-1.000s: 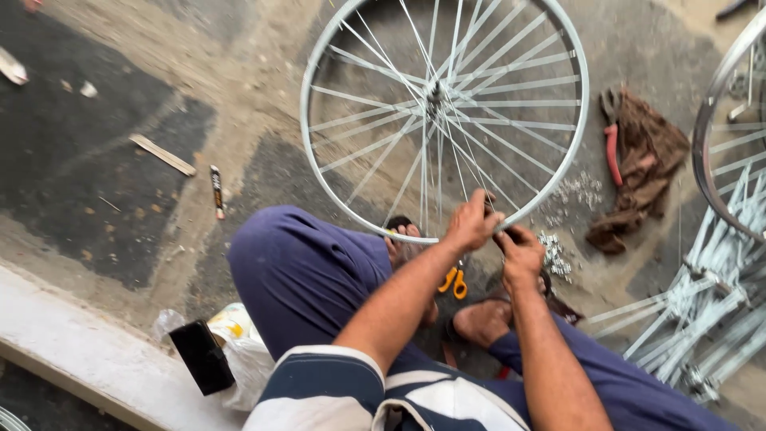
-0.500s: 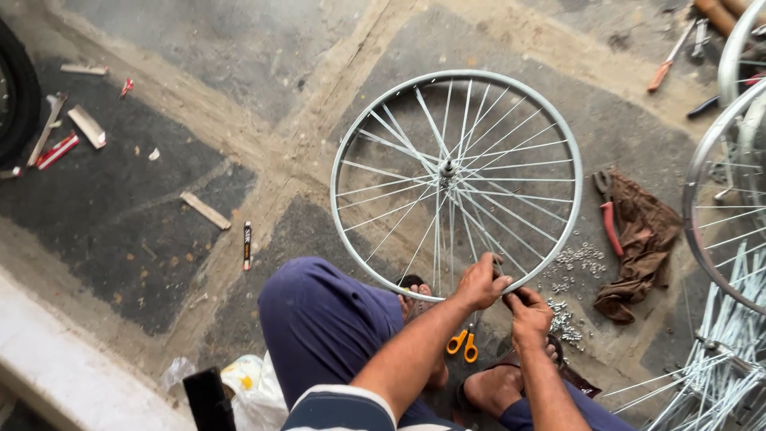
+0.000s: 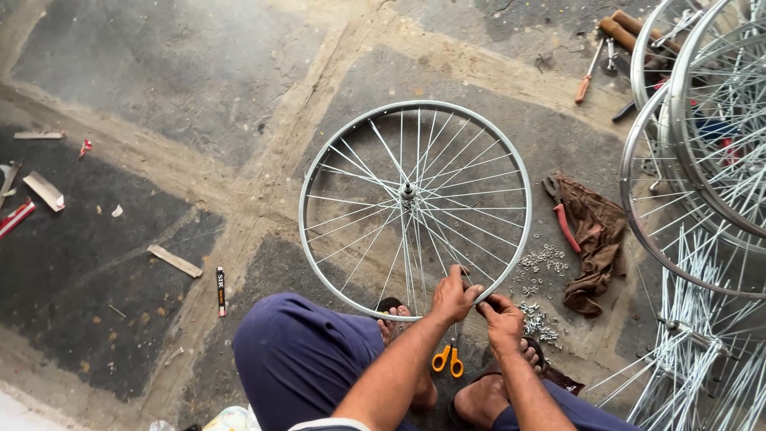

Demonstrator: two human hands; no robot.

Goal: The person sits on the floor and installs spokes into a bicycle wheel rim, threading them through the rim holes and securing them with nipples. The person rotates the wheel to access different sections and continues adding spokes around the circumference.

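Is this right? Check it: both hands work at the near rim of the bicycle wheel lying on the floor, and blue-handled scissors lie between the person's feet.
Not quite. In the head view, the scissors have orange handles, not blue. The rest holds: the left hand and right hand are both at the near rim of the bicycle wheel, which lies on the floor.

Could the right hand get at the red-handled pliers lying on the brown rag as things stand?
Probably yes: the right hand is at the rim, and only small loose nuts lie between it and the pliers.
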